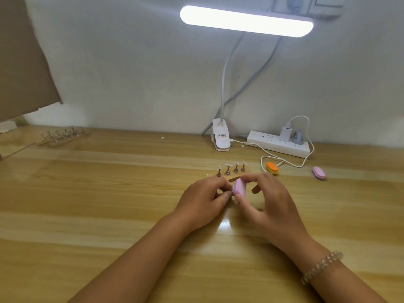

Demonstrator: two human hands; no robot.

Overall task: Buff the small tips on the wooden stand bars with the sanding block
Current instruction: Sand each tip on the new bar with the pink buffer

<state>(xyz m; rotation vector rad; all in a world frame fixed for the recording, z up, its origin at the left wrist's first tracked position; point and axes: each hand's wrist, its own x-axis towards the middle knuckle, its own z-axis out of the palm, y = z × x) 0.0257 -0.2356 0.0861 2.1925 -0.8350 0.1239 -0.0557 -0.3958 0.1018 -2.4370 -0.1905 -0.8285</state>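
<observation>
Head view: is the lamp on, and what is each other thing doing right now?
White bar desk lamp, switched on.
White power strip, white charger plugged in.
Pink and purple sanding block, pinched by the right hand.
Left hand, fingers curled beside the block; what it holds is hidden.
Wooden stand bar, lying flat, four tip holders upright.
Orange sanding block, lying untouched.
Second pink sanding block, lying untouched.

bare table [109,204] left of hands; white cable [282,163], orange block [272,168] crowd right
</observation>
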